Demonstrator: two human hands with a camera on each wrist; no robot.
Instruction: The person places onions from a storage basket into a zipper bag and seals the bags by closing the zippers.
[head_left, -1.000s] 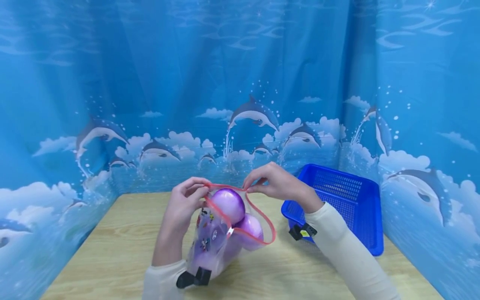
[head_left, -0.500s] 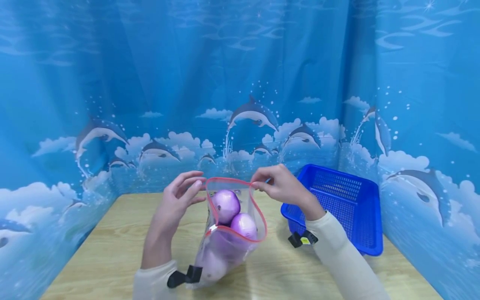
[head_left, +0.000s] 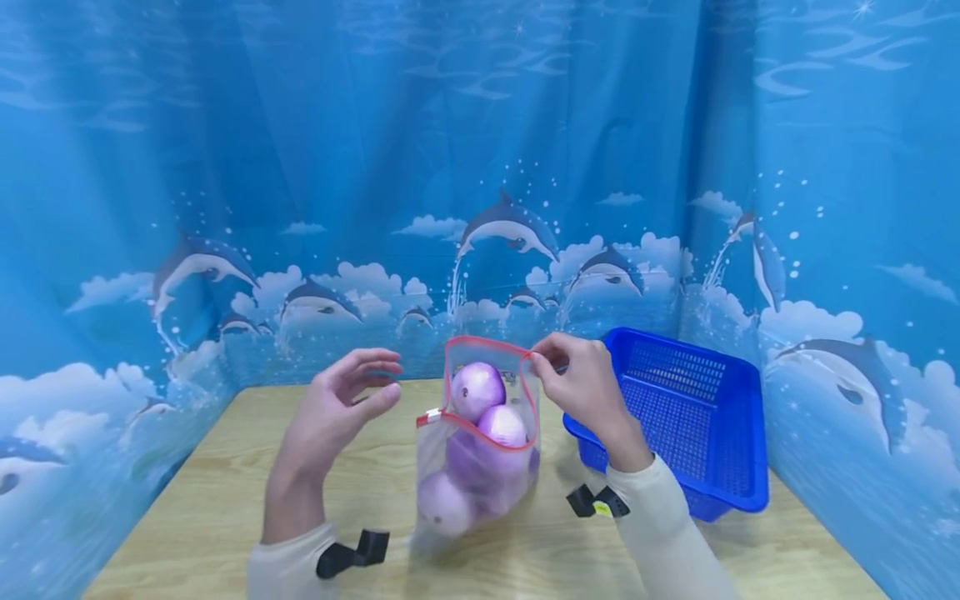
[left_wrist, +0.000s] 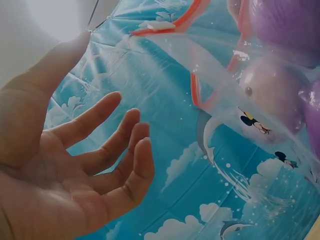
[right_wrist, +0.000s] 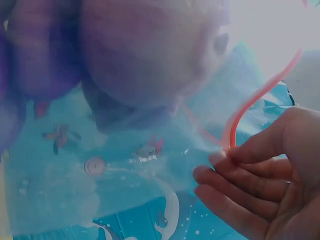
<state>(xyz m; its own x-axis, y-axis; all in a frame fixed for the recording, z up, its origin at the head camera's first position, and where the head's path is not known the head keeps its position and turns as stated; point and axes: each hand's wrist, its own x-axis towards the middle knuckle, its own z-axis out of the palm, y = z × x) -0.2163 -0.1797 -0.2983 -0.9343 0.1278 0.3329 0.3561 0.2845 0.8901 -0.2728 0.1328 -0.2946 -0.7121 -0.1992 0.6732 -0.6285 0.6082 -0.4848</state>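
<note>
A clear zip bag (head_left: 435, 454) with a red zip rim and small cartoon prints stands on the table, its mouth spread. Inside it are several shiny purple-and-white balls (head_left: 477, 390), which look round and smooth; their exact kind I cannot tell. My right hand (head_left: 581, 379) pinches the right corner of the red rim between thumb and forefinger, as the right wrist view also shows. To the left of the bag, my left hand (head_left: 337, 408) is apart from it, fingers loosely bent and holding nothing. A white slider (head_left: 433, 413) sits at the rim's left end.
A blue plastic basket (head_left: 738, 496) with meshed walls stands to the right, close behind my right forearm. The wooden table (head_left: 217, 500) ends at a blue dolphin-print curtain (head_left: 390, 167) at the back and sides.
My left hand has let go of the bag's rim and drawn away left. The right hand has moved right with the rim, and the bag has shifted right and stands more upright.
</note>
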